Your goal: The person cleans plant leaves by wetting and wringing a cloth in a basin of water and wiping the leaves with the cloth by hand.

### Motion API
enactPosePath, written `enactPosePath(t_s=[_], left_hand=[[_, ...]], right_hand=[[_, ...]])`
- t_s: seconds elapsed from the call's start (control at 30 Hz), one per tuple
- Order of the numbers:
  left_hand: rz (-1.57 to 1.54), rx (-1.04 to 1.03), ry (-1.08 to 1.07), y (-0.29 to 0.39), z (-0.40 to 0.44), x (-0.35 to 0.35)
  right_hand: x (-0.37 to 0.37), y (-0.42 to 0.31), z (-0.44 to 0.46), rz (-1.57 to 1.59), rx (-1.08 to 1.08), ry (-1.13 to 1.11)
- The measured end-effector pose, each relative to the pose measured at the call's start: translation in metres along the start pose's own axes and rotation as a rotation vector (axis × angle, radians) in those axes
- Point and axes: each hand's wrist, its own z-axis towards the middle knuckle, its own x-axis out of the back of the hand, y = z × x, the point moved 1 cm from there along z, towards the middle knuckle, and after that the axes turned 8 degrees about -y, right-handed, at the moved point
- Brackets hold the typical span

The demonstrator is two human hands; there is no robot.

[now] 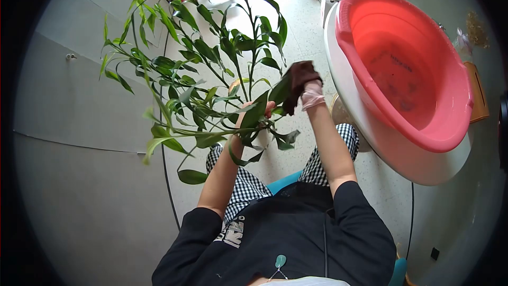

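Observation:
A tall leafy green plant point(203, 50) with several thin stems spreads in front of me. My left hand point(269, 108) is among its lower leaves, fingers closed on a broad green leaf point(255, 111) and partly hidden by it. Just to the right, my right hand point(312, 88) grips a dark brown cloth point(301, 77). The cloth is wrapped against the outer part of that leaf, whose green surface shows beside it. A pale pink band point(313, 98) circles my right wrist.
On the right, a pink basin point(354, 69) with some water and dark bits inside rests on a white rounded surface point(450, 164). A brown box-like object point(477, 92) stands beyond it. A grey wall or panel point(79, 111) lies to the left.

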Motion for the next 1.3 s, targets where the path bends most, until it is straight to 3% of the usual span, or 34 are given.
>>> enactPosePath(t_s=[0.1,0.17,0.23,0.3,0.37,0.43,0.5,0.53,0.57,0.7,0.73,0.77,0.8,0.83,0.87,0.97,1.0,1.03,1.07,1.1,1.17,1.3], left_hand=[[-0.119,0.023,-0.105,-0.023,0.017,0.009],[-0.605,0.025,-0.109,-0.032,0.024,-0.001],[-0.844,-0.012,-0.241,-0.087,0.062,0.004],[-0.646,-0.039,-0.203,-0.067,0.019,-0.002],[-0.408,0.180,-0.140,-0.095,0.001,-0.012],[0.057,0.159,-0.157,-0.113,-0.037,-0.016],[0.514,-0.137,0.117,-0.121,-0.103,-0.012],[0.637,-0.142,0.287,-0.116,-0.135,-0.009],[0.759,-0.139,0.456,-0.116,-0.167,-0.005],[0.528,0.339,0.754,-0.222,-0.291,0.016],[0.416,0.558,0.683,-0.257,-0.327,0.010],[0.297,0.764,0.602,-0.283,-0.356,0.001],[-0.030,0.804,0.520,-0.282,-0.377,-0.011],[-0.353,0.824,0.428,-0.272,-0.392,-0.021],[-0.371,0.828,0.416,-0.260,-0.396,-0.019],[-0.423,0.780,0.429,-0.251,-0.406,-0.031],[-0.426,0.668,0.389,-0.260,-0.408,-0.032],[-0.423,0.552,0.351,-0.266,-0.407,-0.033],[-0.369,0.625,0.326,-0.252,-0.400,-0.026],[-0.366,0.584,0.310,-0.253,-0.385,-0.016],[-0.197,0.649,0.270,-0.226,-0.368,-0.004],[-0.062,0.711,0.066,-0.227,-0.352,0.011]], right_hand=[[0.043,-0.002,0.022,0.530,-0.009,0.059],[0.055,-0.019,0.023,0.715,-0.055,-0.095],[0.036,-0.043,-0.015,0.802,-0.126,-0.130],[0.064,-0.018,-0.021,0.846,0.045,-0.510],[0.104,0.015,-0.044,0.814,-0.047,-0.312],[0.081,0.008,-0.072,0.710,-0.265,0.285],[0.168,0.090,-0.065,0.882,-0.323,0.427],[0.165,0.097,-0.070,0.899,-0.222,0.547],[0.165,0.102,-0.071,0.923,-0.269,0.477],[0.128,0.082,-0.077,0.880,-0.348,0.333],[0.130,0.085,-0.075,0.877,-0.345,-0.008],[0.114,0.074,-0.084,0.727,-0.505,0.066],[0.095,0.061,-0.094,0.592,-0.672,0.124],[0.122,0.100,-0.088,0.505,-0.670,0.117],[0.115,0.097,-0.093,0.486,-0.675,0.126],[0.051,0.077,-0.130,0.612,-0.876,-0.397],[0.077,0.118,-0.134,0.120,-0.700,-0.447],[0.090,0.141,-0.137,0.031,-0.707,-0.426],[0.103,0.164,-0.139,-0.056,-0.717,-0.405],[0.103,0.171,-0.143,0.249,-0.893,-0.315],[0.087,0.183,-0.139,-0.053,-0.765,-0.581],[0.013,0.164,-0.096,0.460,-0.493,-0.584]])
